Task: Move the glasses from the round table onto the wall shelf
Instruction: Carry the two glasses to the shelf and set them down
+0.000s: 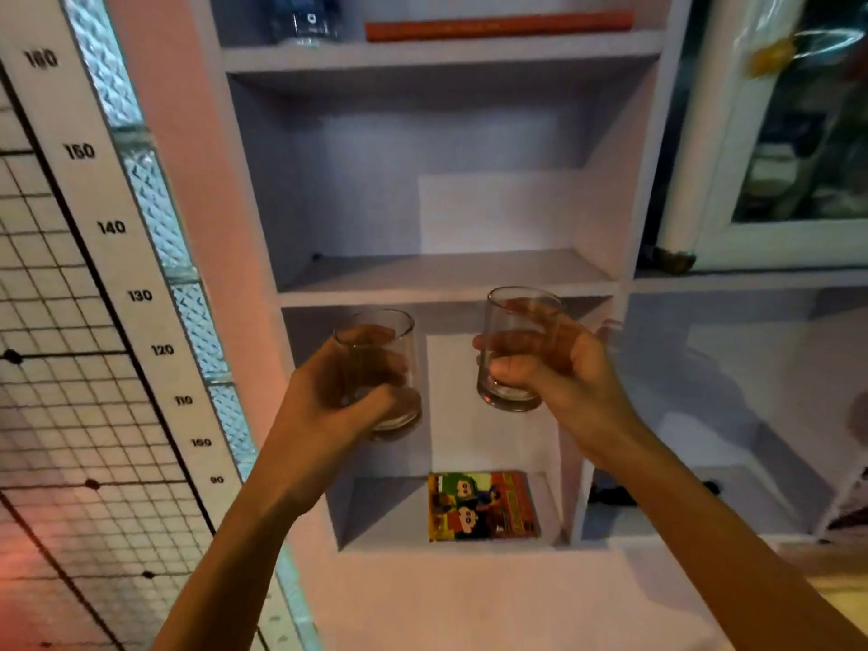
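2 glasses (375,368) (516,350) gripped just below bare shelf edge (446,296).

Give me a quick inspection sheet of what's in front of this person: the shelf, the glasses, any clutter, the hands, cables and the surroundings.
Surface: the middle shelf of the white wall unit is bare; the round table is out of view.
Job's things: two clear, empty glasses, the left glass and the right glass, both upright and held in the air in front of the unit, not yet set down.
Clutter: a colourful book lies flat in the lower compartment; an orange book and a clear bottle sit on the top shelf.
Hands: the left hand grips the left glass; the right hand grips the right glass.
Cables: nothing seen.
Surroundings: a height chart at left, a window at right.
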